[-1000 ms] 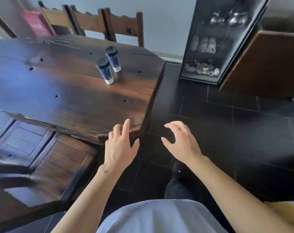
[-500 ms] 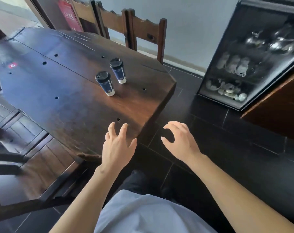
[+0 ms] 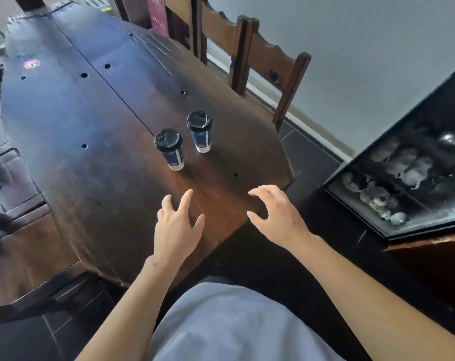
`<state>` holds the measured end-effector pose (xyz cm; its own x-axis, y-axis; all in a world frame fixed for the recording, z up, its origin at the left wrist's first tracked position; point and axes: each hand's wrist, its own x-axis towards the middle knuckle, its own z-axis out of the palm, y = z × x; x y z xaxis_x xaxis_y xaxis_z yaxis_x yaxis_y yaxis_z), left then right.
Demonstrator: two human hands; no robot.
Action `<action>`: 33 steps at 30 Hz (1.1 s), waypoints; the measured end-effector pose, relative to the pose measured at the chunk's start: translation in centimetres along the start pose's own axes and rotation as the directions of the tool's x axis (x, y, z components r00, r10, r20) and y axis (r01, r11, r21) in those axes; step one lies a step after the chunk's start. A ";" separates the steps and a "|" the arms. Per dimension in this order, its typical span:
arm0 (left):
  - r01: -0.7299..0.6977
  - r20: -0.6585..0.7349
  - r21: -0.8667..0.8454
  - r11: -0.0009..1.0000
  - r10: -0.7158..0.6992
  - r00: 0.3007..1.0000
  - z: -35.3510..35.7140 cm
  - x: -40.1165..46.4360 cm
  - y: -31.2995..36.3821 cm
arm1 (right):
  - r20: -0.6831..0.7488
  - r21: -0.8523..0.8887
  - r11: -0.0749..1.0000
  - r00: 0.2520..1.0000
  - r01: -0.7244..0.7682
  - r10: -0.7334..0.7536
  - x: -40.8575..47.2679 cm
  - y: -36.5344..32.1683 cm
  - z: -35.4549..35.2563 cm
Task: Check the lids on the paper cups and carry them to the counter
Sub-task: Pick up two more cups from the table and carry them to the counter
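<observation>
Two dark blue paper cups with black lids stand upright on the dark wooden table (image 3: 96, 183). The nearer cup (image 3: 170, 149) is left of the farther cup (image 3: 200, 131); they stand close but apart. My left hand (image 3: 177, 230) hovers over the table's near end, fingers spread, empty, a short way below the nearer cup. My right hand (image 3: 278, 214) is at the table's right corner, fingers curled apart, holding nothing.
Wooden chairs (image 3: 263, 56) line the table's far side against the grey wall. A glass-fronted black cabinet (image 3: 403, 183) with cups and teaware stands to the right on the dark tiled floor. A wooden bench (image 3: 20, 256) sits at the left.
The view has come closer to the table and turned; the cups now sit nearer and more central. Both hands have advanced from over the floor to above the table's near end.
</observation>
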<state>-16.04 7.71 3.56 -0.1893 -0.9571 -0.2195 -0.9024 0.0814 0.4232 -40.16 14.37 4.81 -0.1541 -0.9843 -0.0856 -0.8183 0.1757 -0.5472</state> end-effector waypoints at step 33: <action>0.522 -0.136 -0.274 0.808 -0.570 0.810 -0.4 15.6 6.7 | 0.429 0.076 0.822 0.726 0.564 -0.538 37.8 2.9 -0.6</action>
<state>-24.87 -6.80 3.29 0.4134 -0.8597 -0.3000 -0.7218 -0.5103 0.4676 -48.74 -22.27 0.50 0.5656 -0.8151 -0.1252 -0.7177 -0.4117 -0.5616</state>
